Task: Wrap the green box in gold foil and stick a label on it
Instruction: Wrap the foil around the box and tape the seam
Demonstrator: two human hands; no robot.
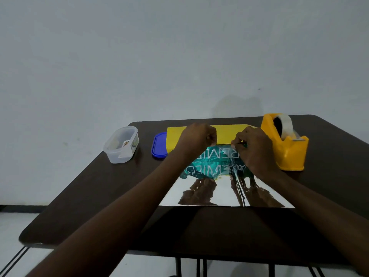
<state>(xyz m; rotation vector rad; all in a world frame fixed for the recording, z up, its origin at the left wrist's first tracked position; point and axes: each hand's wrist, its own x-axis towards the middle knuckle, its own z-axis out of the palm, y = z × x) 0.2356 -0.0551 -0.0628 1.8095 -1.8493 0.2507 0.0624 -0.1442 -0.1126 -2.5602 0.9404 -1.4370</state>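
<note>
both hands over green box (217,156), which sits on gold foil sheet (223,194) mid-table; l hand (196,141) curled, pinching foil edge at box top; r hand (254,148) fingers pinched on same edge; tape dispenser (287,144) just right of r hand; blue lid (159,145) + clear tub (121,144) w/ labels left of l hand

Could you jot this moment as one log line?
stage: folding | left hand, right hand: pinching gold foil sheet edge over green box

tub (121,144) left of lid (159,145), box (217,154) on foil (223,194), dispenser (284,141) right
</note>
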